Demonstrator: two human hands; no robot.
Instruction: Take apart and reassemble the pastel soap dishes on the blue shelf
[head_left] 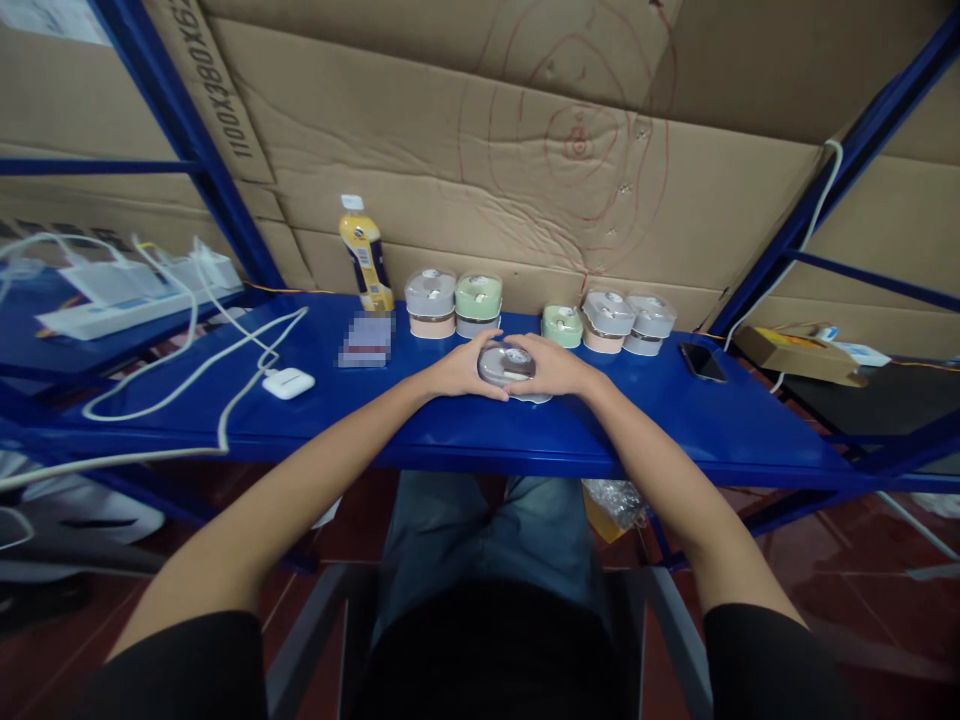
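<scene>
Near the front of the blue shelf, my left hand (459,370) and my right hand (559,368) are wrapped round a small grey container with a clear lid (499,366). My left hand grips its left side and my right hand its right side. Part of a pale edge shows beneath the right hand; I cannot tell if it belongs to a second container. Behind my left hand stand two stacks of similar containers, one grey over pink (430,302) and one green over grey (478,300). Behind my right hand are a green container (562,326) and two stacks topped in grey (607,318).
On the blue shelf (442,440) stand a yellow drink bottle (365,255), a blurred-out packet (367,340) and a white earbud case (289,383). White cables and a power strip (127,305) lie left. A phone (703,362) rests right. Cardboard (390,130) backs the shelf.
</scene>
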